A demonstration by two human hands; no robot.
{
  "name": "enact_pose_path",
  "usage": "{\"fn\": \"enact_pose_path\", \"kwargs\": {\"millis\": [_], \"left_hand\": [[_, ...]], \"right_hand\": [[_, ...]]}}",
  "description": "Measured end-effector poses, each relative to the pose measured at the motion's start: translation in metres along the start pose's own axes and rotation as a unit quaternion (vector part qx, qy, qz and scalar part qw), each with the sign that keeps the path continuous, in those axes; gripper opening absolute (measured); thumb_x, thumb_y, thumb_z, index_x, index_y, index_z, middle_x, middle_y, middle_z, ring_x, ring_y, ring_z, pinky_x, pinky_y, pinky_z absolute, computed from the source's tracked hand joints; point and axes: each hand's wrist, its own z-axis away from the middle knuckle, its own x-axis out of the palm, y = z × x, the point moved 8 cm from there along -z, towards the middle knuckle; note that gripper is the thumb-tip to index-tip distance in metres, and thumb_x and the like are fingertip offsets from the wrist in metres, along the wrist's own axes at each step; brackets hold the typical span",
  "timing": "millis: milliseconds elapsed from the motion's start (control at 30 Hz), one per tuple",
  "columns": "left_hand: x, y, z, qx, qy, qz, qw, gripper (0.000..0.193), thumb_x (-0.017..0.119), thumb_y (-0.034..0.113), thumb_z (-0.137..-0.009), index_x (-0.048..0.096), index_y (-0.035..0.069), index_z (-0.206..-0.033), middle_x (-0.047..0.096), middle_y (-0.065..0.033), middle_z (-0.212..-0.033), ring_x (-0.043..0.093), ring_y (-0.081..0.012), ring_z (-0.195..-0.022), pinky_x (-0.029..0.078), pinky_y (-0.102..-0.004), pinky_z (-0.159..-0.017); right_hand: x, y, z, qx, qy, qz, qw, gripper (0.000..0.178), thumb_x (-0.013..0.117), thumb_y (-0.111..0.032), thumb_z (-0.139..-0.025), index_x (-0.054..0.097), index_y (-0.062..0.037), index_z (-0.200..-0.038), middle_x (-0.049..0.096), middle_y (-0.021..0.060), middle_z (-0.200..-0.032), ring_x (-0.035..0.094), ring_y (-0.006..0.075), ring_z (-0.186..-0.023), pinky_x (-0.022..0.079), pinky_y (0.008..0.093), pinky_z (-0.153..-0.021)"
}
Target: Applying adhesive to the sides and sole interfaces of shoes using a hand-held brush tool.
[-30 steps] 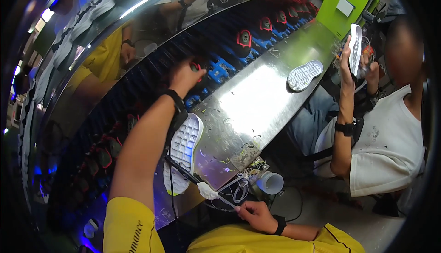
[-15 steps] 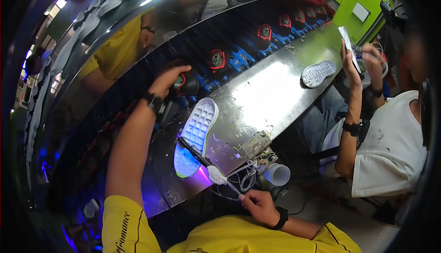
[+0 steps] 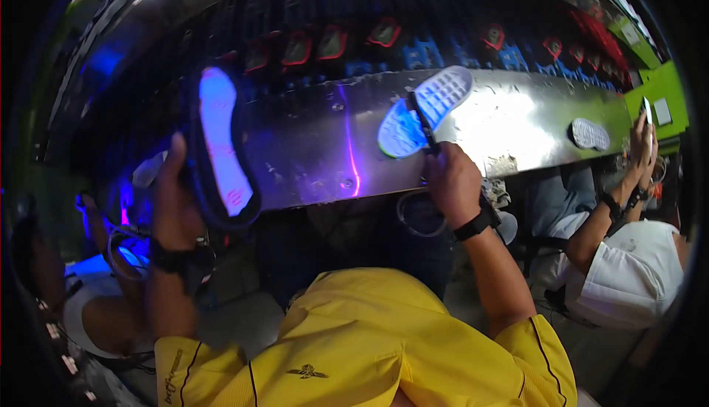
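**A:** So what's being done at this bench? A dark shoe (image 3: 219, 152) is being held up in the left hand (image 3: 177, 207), sole side facing the camera, with the pale insole area being lit purple-blue. The hand is wrapped tight around its lower end, thumb on one side, fingers hidden behind it. It's being kept off the bench, out past the left end of the metal bench top (image 3: 317, 148).

**B:** Looks like an inspection or marking step is being worked through, judging by that light. Over on the right, a dark pen-like tool (image 3: 421, 122) is being gripped in the right hand (image 3: 452, 182), fist closed around it, and its tip is being laid across a white sole (image 3: 432, 108) that's lying on the bench top near its front edge, about midway along. One half of that sole is being lit blue too.

**A:** Is the tool actually being pressed onto the sole?

**B:** It's being shown as touching or just over it; contact can't be told for sure. A thin purple line is also being thrown across the bench top left of the sole.

**A:** And next?

**B:** My guess: the shoe is being readied to be brought over to the sole, so careful lining-up is being called for, heel to heel. A second white sole (image 3: 589, 134) is lying toward the right end, near another person's arm (image 3: 613, 215).
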Motion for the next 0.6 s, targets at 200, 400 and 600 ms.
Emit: {"fn": "enact_pose_path", "kwargs": {"millis": [200,400,600], "left_hand": [[-0.080,0.023,0.072,0.091,0.058,-0.129,0.986,0.062,0.084,0.027,-0.084,0.062,0.002,-0.135,0.072,-0.0096,-0.118,0.071,-0.0239,-0.107,0.057,-0.0396,-0.098],[-0.027,0.009,0.043,0.287,0.039,-0.387,0.875,0.065,0.094,0.015,-0.069,0.062,0.001,-0.124,0.070,-0.0060,-0.110,0.068,-0.0169,-0.105,0.053,-0.0348,-0.095],[0.018,-0.036,0.007,0.407,0.044,-0.495,0.766,0.078,0.094,0.016,-0.065,0.056,0.004,-0.132,0.067,-0.0152,-0.125,0.068,-0.0305,-0.114,0.053,-0.0437,-0.103]], "right_hand": [[-0.010,0.024,0.006,0.060,0.109,-0.195,0.973,0.012,0.065,-0.014,-0.103,0.063,-0.0022,-0.107,0.059,0.0077,-0.073,0.052,0.0191,-0.061,0.044,0.0376,-0.058],[-0.010,-0.039,0.034,0.174,-0.053,-0.534,0.826,0.026,0.064,-0.015,-0.107,0.062,0.0013,-0.127,0.060,-0.0027,-0.083,0.048,0.0030,-0.071,0.038,0.0192,-0.061],[-0.009,-0.083,0.036,0.091,-0.073,-0.427,0.897,0.026,0.071,-0.012,-0.101,0.068,0.0048,-0.121,0.072,0.0030,-0.097,0.059,0.0069,-0.084,0.048,0.0234,-0.073]]}}
